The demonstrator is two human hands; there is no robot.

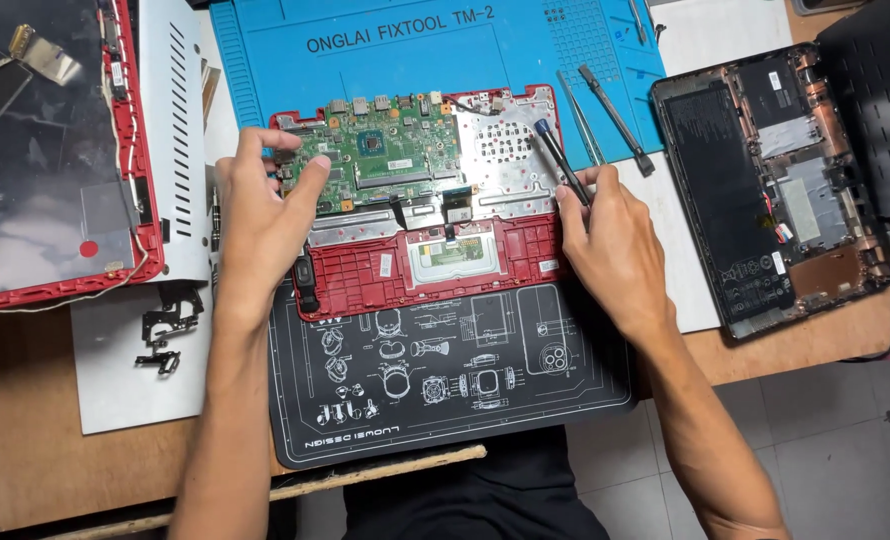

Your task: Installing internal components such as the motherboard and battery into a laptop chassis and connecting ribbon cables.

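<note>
An opened red laptop base [365,285] lies in front of me, with a green circuit board [385,160] in its upper part and a silver metal plate [510,150] to the board's right. My left hand [260,225] rests on the base's left edge, thumb touching the circuit board. My right hand [615,245] grips a thin black tool with a blue tip [557,158], which points up over the silver plate. The trackpad's underside [455,255] shows in the lower middle of the base.
A black work mat with white drawings [445,400] lies under the base, a blue repair mat [415,45] behind it. Two metal tools [605,115] lie at right. A second opened laptop [765,190] sits far right, a red screen lid [45,150] and hinges [165,335] at left.
</note>
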